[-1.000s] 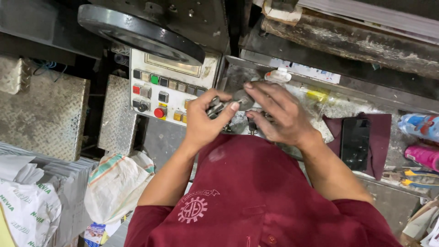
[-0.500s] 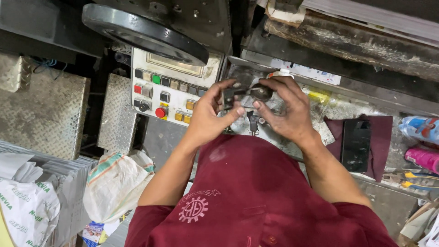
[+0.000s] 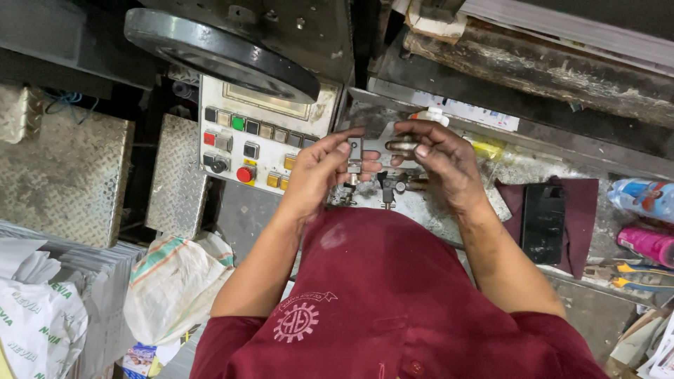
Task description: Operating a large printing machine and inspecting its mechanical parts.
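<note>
Right, start with the big stuff: beyond your hands sits the machine, with its dark round wheel (image 3: 217,52) up past your left hand, and a long grimy beam (image 3: 533,67) running past your right. Just beyond your left hand is the control panel (image 3: 260,144), with its red knob (image 3: 245,174) near your left wrist. Further out to the left lie two tread plates (image 3: 63,179), and down by your left elbow a stack of white sacks (image 3: 42,316) with a striped one (image 3: 175,281) on top. The steel bench (image 3: 484,203) lies under both hands. To the right of your right forearm a black phone (image 3: 543,223) rests on a maroon cloth (image 3: 583,210), and past that, a blue-capped bottle (image 3: 646,198) and a pink one (image 3: 647,243).

Your left hand (image 3: 319,172) pinches a small metal block (image 3: 355,154) between thumb and fingertips. Your right hand (image 3: 442,158) grips a short dark cylinder (image 3: 401,146), touching the block's side, fingers curled tight around it. Both parts are held up between your hands, above the bench. Directly under them, a little clamp fitting (image 3: 388,186) stands on the bench, partly hidden by your fingers.
</note>
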